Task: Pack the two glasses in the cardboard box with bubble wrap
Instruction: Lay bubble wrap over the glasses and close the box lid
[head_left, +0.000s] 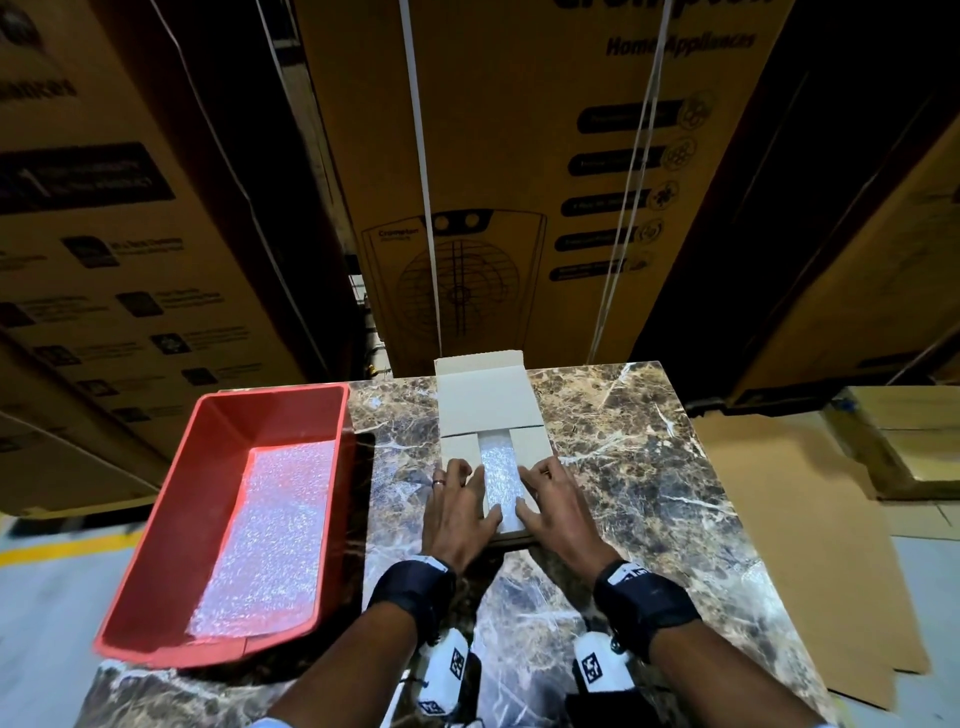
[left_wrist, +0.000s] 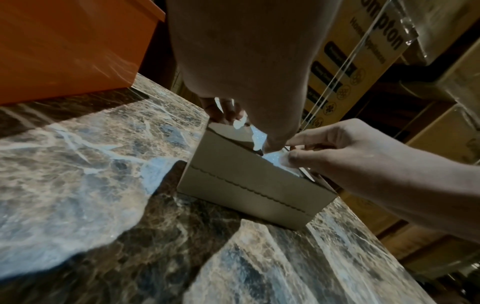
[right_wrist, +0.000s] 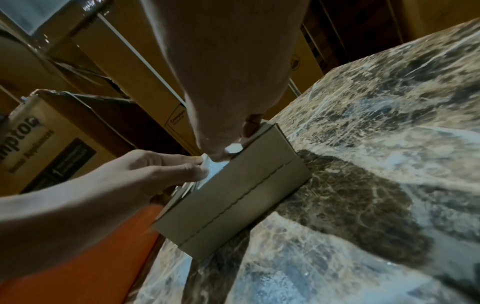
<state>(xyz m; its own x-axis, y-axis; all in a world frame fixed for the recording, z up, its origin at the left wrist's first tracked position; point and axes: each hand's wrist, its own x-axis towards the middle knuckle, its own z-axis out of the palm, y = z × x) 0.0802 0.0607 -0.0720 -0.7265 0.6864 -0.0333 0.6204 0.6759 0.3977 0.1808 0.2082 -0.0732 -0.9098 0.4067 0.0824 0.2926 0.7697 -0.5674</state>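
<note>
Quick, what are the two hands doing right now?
Left hand: open, pressing the cardboard box's left flap.
Right hand: open, pressing its right flap.

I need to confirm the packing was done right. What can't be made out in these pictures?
- The two glasses: unseen in all views; side flaps and bubble wrap cover the cardboard box interior.
- Left hand and right hand fingers: mostly hidden behind each palm in the wrist views.
- Printing on the stacked cartons: cut off and blurred, head view.

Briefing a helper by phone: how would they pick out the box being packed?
On the marble table, right of the red tray, sits a small plain cardboard box. Unlike the big printed cartons behind, both hands press its flaps, bubble wrap showing between.
</note>
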